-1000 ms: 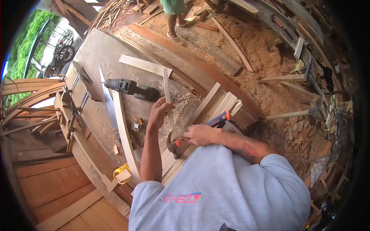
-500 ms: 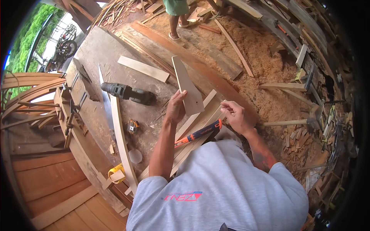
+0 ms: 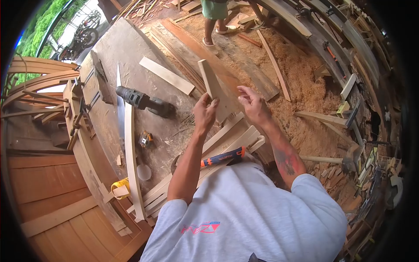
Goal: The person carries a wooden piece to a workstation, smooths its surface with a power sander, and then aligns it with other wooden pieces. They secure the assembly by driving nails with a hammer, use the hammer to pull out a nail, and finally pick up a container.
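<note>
My left hand point(image 3: 204, 114) grips a flat, pale wooden board point(image 3: 209, 78) near its lower end, holding it tilted and raised above the bench. To its right hovers my right hand point(image 3: 255, 107), apart from the board, thumb and fingers partly spread with nothing visible between them. Below both hands lie several pale wooden strips point(image 3: 229, 131), side by side. Across these strips rests a tool with a navy and orange handle point(image 3: 222, 157), close to my shirt; my left forearm partly hides it.
A cordless drill point(image 3: 144, 101) lies on the bench point(image 3: 126, 48) near a long curved strip point(image 3: 131, 153). Nearby are a loose board point(image 3: 166, 75), a small black-and-orange item point(image 3: 146, 139) and a yellow roll point(image 3: 119, 188). Another person point(image 3: 214, 17) stands beyond, near sawdust point(image 3: 301, 78).
My right hand has lifted off the strips and moved up and left, its fingers opening. The board in my left hand has turned more edge-on. The view has shifted slightly.
</note>
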`<state>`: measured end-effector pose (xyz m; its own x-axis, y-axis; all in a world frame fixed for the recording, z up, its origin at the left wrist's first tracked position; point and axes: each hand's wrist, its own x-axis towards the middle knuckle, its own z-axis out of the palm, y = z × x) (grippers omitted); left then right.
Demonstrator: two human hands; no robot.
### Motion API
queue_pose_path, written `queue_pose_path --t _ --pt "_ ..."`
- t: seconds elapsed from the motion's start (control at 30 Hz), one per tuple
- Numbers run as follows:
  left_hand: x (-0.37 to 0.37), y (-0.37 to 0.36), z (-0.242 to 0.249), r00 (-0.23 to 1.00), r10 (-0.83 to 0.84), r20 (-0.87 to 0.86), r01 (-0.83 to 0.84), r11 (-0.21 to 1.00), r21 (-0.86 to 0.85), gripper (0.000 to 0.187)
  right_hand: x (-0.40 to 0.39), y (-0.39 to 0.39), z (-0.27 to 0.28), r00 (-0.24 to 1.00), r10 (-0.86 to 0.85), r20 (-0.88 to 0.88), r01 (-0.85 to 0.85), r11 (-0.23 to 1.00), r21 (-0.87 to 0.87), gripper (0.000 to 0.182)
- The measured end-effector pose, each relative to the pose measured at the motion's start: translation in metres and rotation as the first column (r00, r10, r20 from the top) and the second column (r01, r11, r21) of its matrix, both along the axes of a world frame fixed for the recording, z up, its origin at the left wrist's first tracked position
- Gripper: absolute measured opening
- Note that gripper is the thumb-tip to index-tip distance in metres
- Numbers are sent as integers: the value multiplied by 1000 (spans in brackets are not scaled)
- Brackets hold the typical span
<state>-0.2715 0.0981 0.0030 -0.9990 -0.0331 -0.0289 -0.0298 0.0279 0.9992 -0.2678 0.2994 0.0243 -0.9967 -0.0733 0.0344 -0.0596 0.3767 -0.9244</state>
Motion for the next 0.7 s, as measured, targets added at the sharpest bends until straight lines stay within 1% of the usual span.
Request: queue_pose_path --t 0.03,0.07,0.1,0.13,0.17,0.2,0.23,0.27,0.3,0.33,0.37,0.4,0.43,0.47,0.53,0.57,0.6,0.63,0.67,0.7 --pt "-3 4 7 999 6 -45 -15 981 -195 26 -8 -5 3 999 36 -3 -36 999 -23 40" --pt "-7 6 10 999 21 -36 -28 981 -193 26 -18 -9 4 998 68 -7 -68 996 -48 43" --pt "-14 9 12 1000 -13 -19 7 960 -278 27 -31 -9 4 989 96 113 -85 991 -103 52" --pt "-20 13 11 999 -54 2 51 931 -361 28 -46 -9 -3 988 97 120 -85 991 -102 52" --pt "-24 19 5 997 -27 -69 0 933 -360 27 -60 -8 -15 982 122 141 -109 989 -98 56" --pt "-25 26 9 997 -46 -55 24 934 -356 27 -66 -4 -23 976 138 166 -124 988 -95 62" --pt "-25 32 22 999 -48 -12 36 883 -468 25 -62 -2 -16 976 113 187 -98 991 -92 62" --pt "-22 37 33 998 -46 35 58 818 -572 24 -58 0 -8 954 206 218 -150 957 -248 64" --pt "-18 43 39 996 -84 -28 49 781 -623 23 -56 3 -4 926 302 225 -195 897 -397 66" --pt "-17 45 33 995 -95 -9 69 785 -615 23 -59 6 -12 925 290 245 -178 902 -394 66" --pt "-16 46 28 968 -199 -154 58 771 -634 26 -64 9 -21 923 280 265 -155 900 -408 59" --pt "-16 47 23 908 -295 -296 34 757 -652 30 -67 9 -23 920 276 279 -140 895 -423 53" --pt "-16 48 15 885 -343 -316 31 718 -695 30 -62 11 -22 929 180 325 17 853 -522 47" --pt "-18 45 7 888 -341 -310 30 713 -700 30 -61 15 -26 926 188 327 14 849 -528 47" --pt "-23 36 -11 865 -320 -386 -74 680 -729 39 -60 30 -44 857 305 415 146 629 -764 40" --pt "-20 34 -19 930 -145 -337 -144 700 -699 45 -63 40 -63 835 377 401 174 510 -842 41" --pt "-21 27 -30 931 -142 -336 -147 697 -702 45 -62 48 -78 833 382 399 172 507 -844 41" --pt "-21 16 -38 987 -162 15 157 919 -362 45 -61 56 -91 831 425 359 173 416 -893 41" --pt "-19 7 -47 893 -314 322 286 949 130 45 -59 62 -104 826 465 319 180 320 -930 41" --pt "-16 6 -37 797 -292 529 260 956 136 35 -58 65 -114 813 474 338 208 306 -929 40"
